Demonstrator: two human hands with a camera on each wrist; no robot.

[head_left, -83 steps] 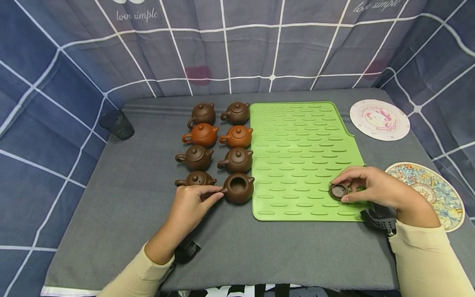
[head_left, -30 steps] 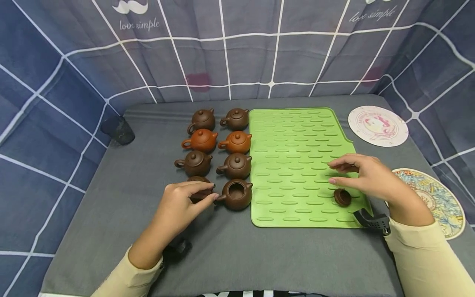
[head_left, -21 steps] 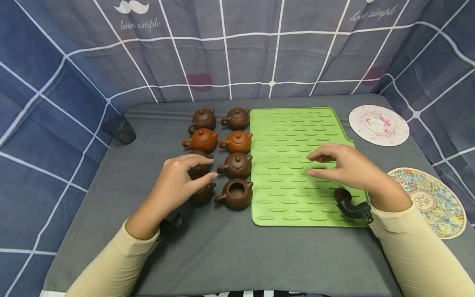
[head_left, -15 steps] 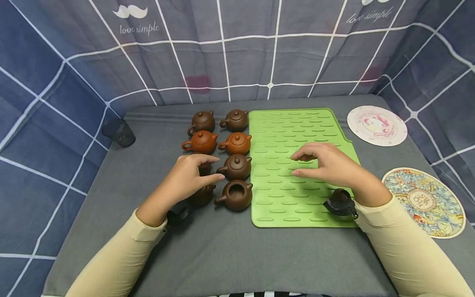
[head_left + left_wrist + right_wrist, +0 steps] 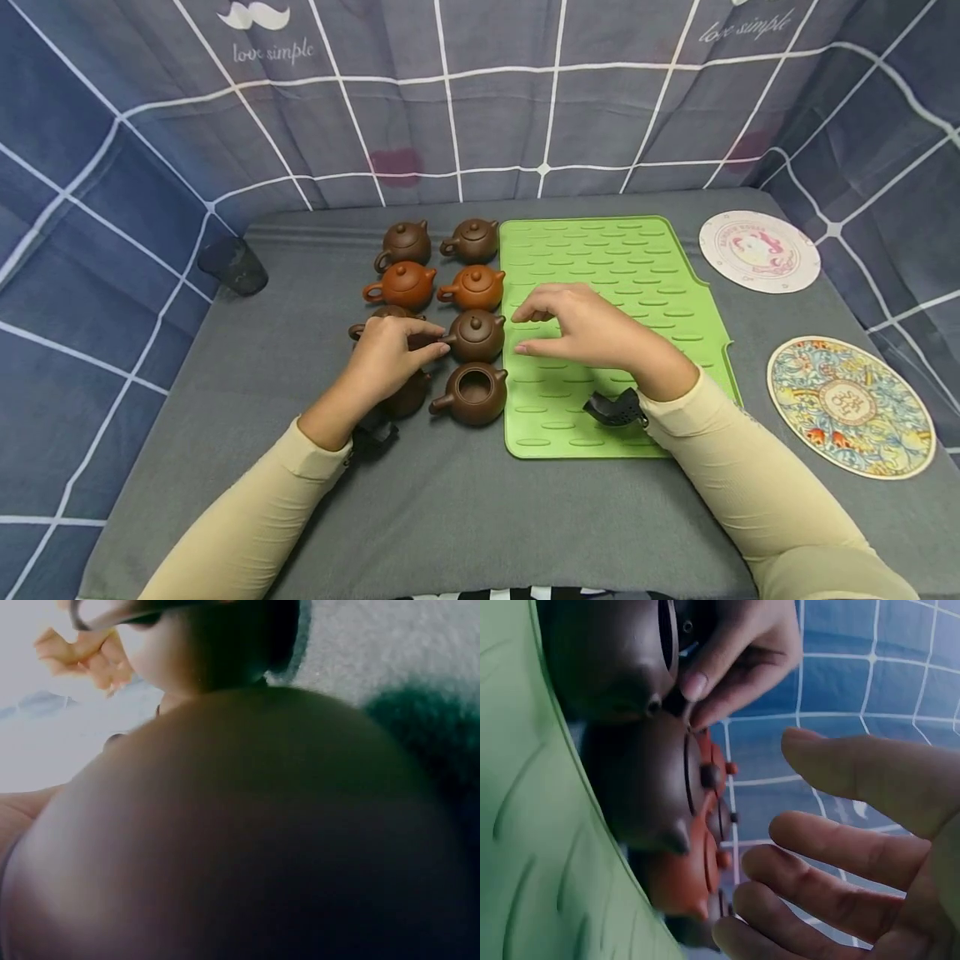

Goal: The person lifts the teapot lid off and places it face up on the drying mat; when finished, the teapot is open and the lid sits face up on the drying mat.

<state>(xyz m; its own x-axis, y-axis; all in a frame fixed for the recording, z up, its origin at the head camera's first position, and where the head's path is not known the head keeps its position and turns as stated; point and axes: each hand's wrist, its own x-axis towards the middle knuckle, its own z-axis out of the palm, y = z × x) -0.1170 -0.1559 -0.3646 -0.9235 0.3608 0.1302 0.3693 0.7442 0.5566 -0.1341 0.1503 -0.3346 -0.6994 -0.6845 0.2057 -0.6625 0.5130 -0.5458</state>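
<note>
Two columns of small clay teapots stand left of the green mat (image 5: 622, 258). My left hand (image 5: 386, 354) pinches the handle of a lidded brown teapot (image 5: 476, 335) in the right column, thumb and finger meeting at it in the right wrist view. Beside that teapot's spout hovers my right hand (image 5: 585, 329), fingers apart and holding nothing. The nearest right-column teapot (image 5: 480, 404) has no lid. Two brown teapots lie partly behind my left hand. The left wrist view is mostly filled by a blurred dark rounded surface (image 5: 247, 825).
Orange teapots (image 5: 408, 285) and more brown ones (image 5: 405, 242) stand farther back. A dark cup (image 5: 234, 265) lies tipped at the left edge. On the right are a pink-printed round mat (image 5: 759, 252) and a patterned round mat (image 5: 851, 408). Gridded cloth surrounds the table.
My right hand put the small lid down on the green mat, then moved left; the lid is now hidden. My left hand left the lidless teapot's handle and took the handle behind it.
</note>
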